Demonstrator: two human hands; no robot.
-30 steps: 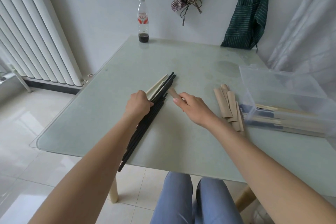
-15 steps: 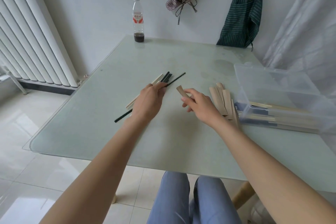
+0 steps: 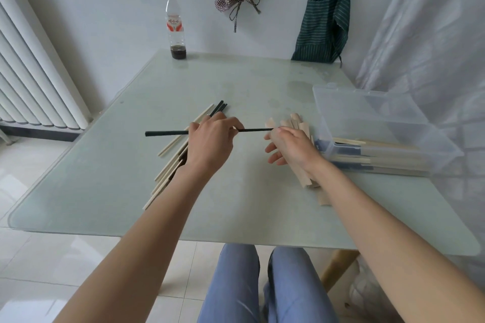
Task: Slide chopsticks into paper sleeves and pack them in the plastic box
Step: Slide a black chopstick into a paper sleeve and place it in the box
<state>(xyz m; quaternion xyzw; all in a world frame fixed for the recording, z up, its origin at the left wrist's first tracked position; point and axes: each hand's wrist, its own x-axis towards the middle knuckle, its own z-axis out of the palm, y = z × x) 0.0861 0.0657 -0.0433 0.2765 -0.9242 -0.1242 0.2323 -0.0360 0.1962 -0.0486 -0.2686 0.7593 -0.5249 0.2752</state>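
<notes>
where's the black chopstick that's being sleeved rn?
Head view, mid-frame: the black chopstick is held level above the table by the left hand, its tip at the paper sleeve in the right hand.

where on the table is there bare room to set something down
Bare glass runs from the bottle to the plastic box, and along the near edge of the table. The middle is crowded: loose chopsticks under the left hand, paper sleeves beside the right hand.

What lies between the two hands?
Head view: only the black chopstick spans from left hand to right hand; bare table beneath.
</notes>
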